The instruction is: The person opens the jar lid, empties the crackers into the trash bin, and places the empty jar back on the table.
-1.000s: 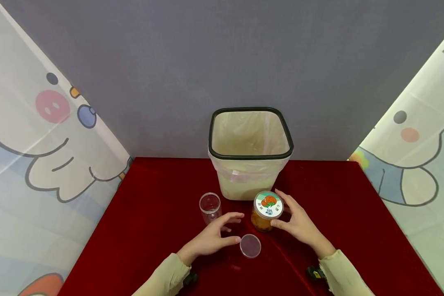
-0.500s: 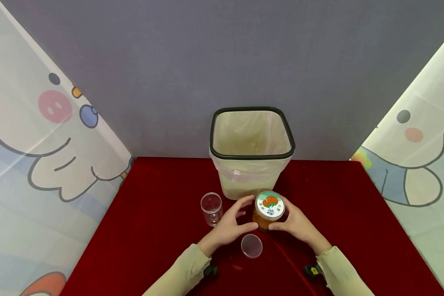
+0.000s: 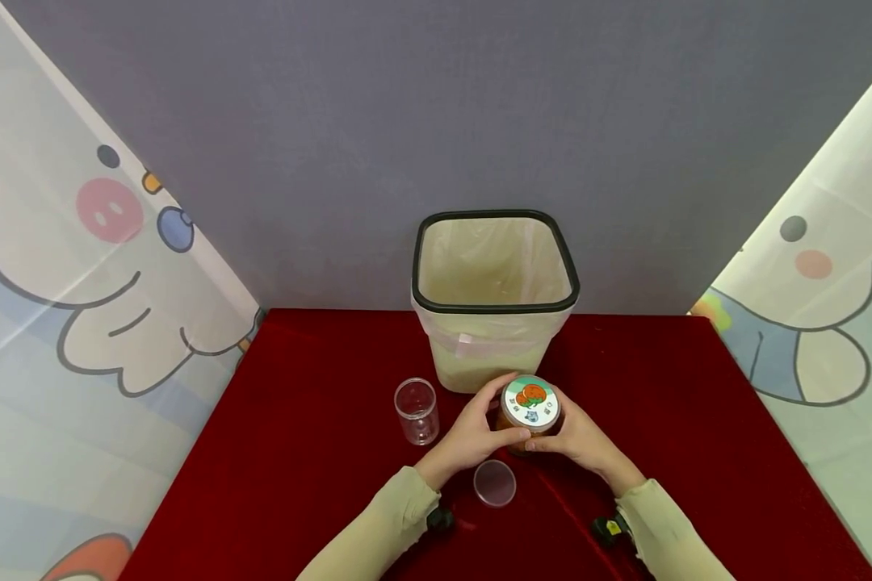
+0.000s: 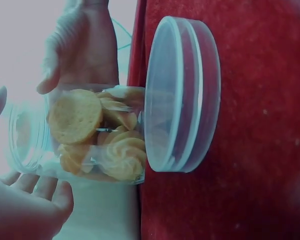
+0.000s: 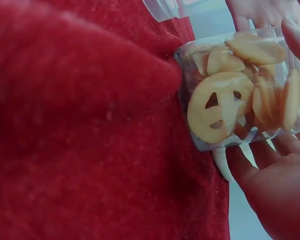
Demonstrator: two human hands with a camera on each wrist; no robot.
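One cookie jar [image 4: 96, 135]: upright on the red bench [image 3: 320, 387], probably light and stiff-walled.
Cookies [image 4: 75, 116]: likely brittle; spare them knocks.
Printed lid [image 3: 530, 402]: hold the smooth, perhaps slippery sides just below it.
Left grip [image 3: 480, 428]: your fingers and thumb curve round the jar.
Right grip [image 3: 583, 442]: holds its opposite side.
Loose lid [image 3: 495, 484]: near, on your side.
Bin [image 3: 480, 367]: just behind.

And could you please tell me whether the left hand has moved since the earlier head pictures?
Yes. Judged against the bin, the left hand has moved to the right and slightly forward, and is now at the cookie jar.
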